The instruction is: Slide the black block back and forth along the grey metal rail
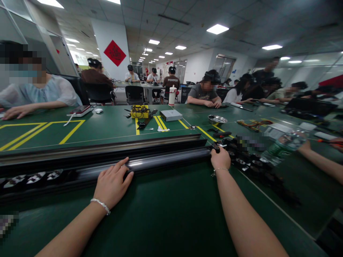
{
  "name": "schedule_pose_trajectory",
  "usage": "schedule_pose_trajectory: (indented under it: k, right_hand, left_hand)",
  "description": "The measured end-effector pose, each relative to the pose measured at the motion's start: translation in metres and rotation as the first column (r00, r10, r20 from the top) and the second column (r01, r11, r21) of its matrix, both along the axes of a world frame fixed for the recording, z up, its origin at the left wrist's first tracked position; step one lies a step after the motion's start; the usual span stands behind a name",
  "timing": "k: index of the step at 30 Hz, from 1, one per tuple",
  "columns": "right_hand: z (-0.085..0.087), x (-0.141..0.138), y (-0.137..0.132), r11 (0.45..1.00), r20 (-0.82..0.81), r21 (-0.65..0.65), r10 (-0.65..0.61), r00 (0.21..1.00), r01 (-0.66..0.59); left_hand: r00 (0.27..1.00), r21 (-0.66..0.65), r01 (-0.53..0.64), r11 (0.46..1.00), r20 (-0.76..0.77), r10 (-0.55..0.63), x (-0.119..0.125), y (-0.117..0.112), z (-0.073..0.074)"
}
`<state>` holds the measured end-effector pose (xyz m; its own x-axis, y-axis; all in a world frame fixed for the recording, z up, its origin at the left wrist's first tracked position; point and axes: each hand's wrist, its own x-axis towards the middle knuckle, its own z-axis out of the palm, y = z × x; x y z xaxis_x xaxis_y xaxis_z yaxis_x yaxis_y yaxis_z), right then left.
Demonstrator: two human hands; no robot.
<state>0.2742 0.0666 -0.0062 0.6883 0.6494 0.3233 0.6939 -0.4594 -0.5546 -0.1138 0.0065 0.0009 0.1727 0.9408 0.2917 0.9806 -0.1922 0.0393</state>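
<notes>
A long black glossy profile (171, 160) runs from the left across the green table before me. My left hand (114, 184) lies on it with the fingers stretched out, the tips on its upper surface. At its right end, my right hand (221, 159) is closed on a small black part (215, 146), partly covered by the fingers. I cannot tell whether that part is joined to the profile. Several dark pieces with pale shiny faces (36, 177) sit in the profile's left stretch. Behind it lies a second long black profile (158, 142) with a greyish strip.
Many black parts (249, 160) lie to the right, beside a tilted plastic bottle (284, 146) and another person's arm (321, 162). Farther back are a metal bowl (217, 120), a grey box (170, 115) and a yellow container with cables (139, 111). Co-workers sit around the table.
</notes>
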Motion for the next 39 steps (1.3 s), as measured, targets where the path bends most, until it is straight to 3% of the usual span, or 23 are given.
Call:
schedule_pose_trajectory:
  k: [26,39]
  right_hand:
    - [-0.0058,0.0025,0.0013,0.993,-0.049,0.118,0.003,0.999,0.003]
    - [-0.0098,0.0076,-0.0009,0.963,-0.228,0.262,-0.008,0.974,0.069]
  left_hand:
    - [1.0,0.014,0.003,1.0,-0.004,-0.002,-0.0011,0.0007,-0.0027]
    - [1.0,0.012,0.001,1.0,0.013,-0.002,0.0005,-0.0003,-0.0004]
